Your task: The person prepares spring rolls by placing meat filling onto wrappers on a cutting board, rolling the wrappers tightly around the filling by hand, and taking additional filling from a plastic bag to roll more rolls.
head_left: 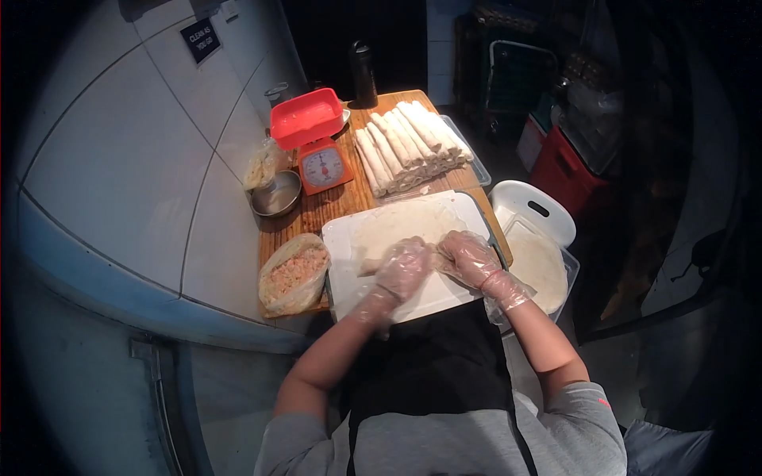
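A thin pale wrapper sheet (413,218) lies on a white cutting board (343,289). Both my hands wear clear plastic gloves and rest at the sheet's near edge. My left hand (405,268) has its fingers curled over the edge, closed around the wrapper. Just to its right, my right hand (470,259) pinches the same edge with closed fingers. What lies under the fingers is hidden. A bag of pinkish chopped filling (295,274) sits left of the board. Behind the board, several finished white rolls (409,143) are stacked in a clear tray.
An orange scale (324,166) with a red basin (307,117), a metal bowl (276,194) and a black bottle (363,75) stand on the wooden table (317,210). At right, more round wrappers (540,266) lie in a container by a white stool (533,208). A tiled wall borders the left.
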The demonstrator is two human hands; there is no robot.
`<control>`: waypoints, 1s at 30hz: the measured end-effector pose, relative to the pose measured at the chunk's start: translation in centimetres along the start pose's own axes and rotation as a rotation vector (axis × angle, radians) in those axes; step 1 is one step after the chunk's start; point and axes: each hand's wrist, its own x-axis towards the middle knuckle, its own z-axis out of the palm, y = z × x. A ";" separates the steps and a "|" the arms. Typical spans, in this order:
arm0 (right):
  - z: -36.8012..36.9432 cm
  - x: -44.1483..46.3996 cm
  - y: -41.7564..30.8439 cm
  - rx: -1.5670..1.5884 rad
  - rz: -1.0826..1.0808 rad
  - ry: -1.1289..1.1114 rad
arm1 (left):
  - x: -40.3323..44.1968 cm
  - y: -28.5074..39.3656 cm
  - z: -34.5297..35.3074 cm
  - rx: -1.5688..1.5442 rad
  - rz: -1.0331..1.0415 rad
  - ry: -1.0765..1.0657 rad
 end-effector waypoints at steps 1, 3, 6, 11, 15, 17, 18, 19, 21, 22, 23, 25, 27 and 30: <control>-0.2 0.0 0.0 0.000 0.000 -0.003 | 0.5 0.4 0.5 0.072 -0.031 -0.013; -0.5 0.0 -0.3 0.008 -0.005 -0.012 | 0.4 0.5 0.3 0.030 -0.054 -0.030; -0.7 -0.1 -0.3 0.022 -0.020 -0.025 | -1.2 -0.3 -0.9 -0.068 -0.046 0.081; -0.8 0.9 -1.0 -0.033 -0.026 -0.056 | -3.0 -3.3 -2.9 -0.284 -0.004 0.141; 0.1 3.0 -3.1 -0.017 -0.062 -0.113 | -3.1 -3.8 -2.3 -0.214 0.037 0.137; 0.7 3.5 -3.3 0.018 -0.043 -0.184 | -3.3 -4.2 -1.9 -0.203 0.015 0.112; 0.5 3.6 -3.2 0.006 -0.048 -0.196 | -3.2 -4.0 -2.3 -0.238 -0.012 0.089; 0.4 3.6 -3.1 -0.004 -0.052 -0.209 | -3.2 -3.9 -2.7 -0.273 -0.039 0.064; 0.5 3.7 -3.1 -0.001 -0.068 -0.193 | -3.6 -3.6 -4.0 -0.292 -0.071 0.124; 0.7 3.8 -3.2 0.010 -0.080 -0.162 | -3.7 -3.6 -4.3 -0.302 -0.087 0.153; 1.0 4.0 -3.4 0.021 -0.093 -0.131 | -3.8 -3.8 -4.2 -0.278 -0.086 0.134; 2.3 4.3 -3.6 0.034 -0.102 -0.139 | -4.1 -4.0 -3.8 -0.228 -0.095 0.095; 2.4 4.4 -3.8 0.048 -0.103 -0.168 | -4.2 -4.0 -4.2 -0.268 -0.095 0.108; 0.3 3.8 -3.0 0.070 -0.065 -0.204 | -4.4 -3.5 -5.7 -0.316 -0.119 0.109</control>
